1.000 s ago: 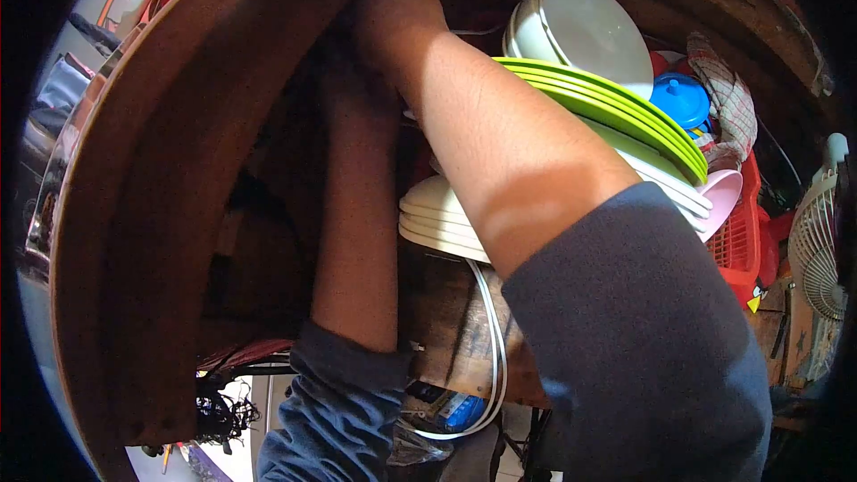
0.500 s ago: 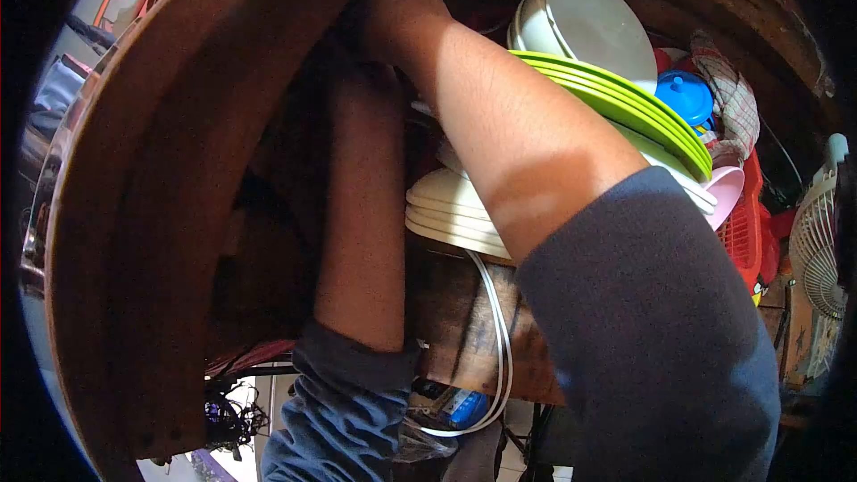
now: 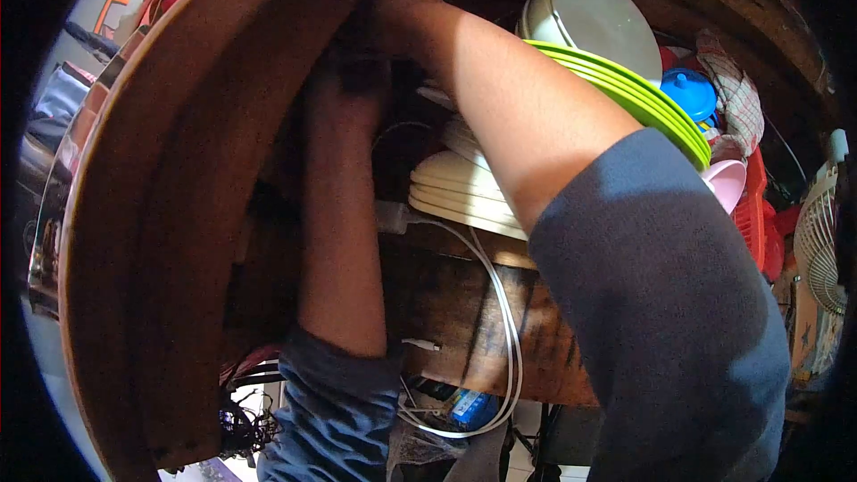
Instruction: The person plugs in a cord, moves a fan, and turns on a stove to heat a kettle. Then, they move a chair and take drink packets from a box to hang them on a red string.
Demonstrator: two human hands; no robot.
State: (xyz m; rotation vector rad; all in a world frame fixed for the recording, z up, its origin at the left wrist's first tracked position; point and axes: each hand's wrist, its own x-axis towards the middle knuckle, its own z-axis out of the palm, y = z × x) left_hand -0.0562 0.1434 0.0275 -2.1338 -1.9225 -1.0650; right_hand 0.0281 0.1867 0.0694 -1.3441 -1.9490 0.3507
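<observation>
Both my arms reach into the dark far corner of a brown wooden cabinet (image 3: 165,214). My right hand (image 3: 402,2) is bent at the wrist close to the back, its fingers lost in shadow. Below it and a little to the left is my left hand (image 3: 350,94), also deep in shade with its fingers hidden. Whether either holds anything does not show. To the right of my left forearm, a white plug or adapter (image 3: 391,217) lies by a looped white cable (image 3: 500,281). A stack of cream plates (image 3: 464,187) stands beside it, partly behind my right forearm.
Green plates (image 3: 625,94) and a large white bowl (image 3: 607,27) are stacked at the right. Beyond them are a blue lid (image 3: 689,94), a checked cloth (image 3: 734,98), a pink dish (image 3: 728,183), a red basket (image 3: 754,223) and a fan (image 3: 819,250).
My left forearm has shifted left and my left hand slightly lower. The white adapter and a loose cable end have come into sight beside it. My right hand stays in the corner.
</observation>
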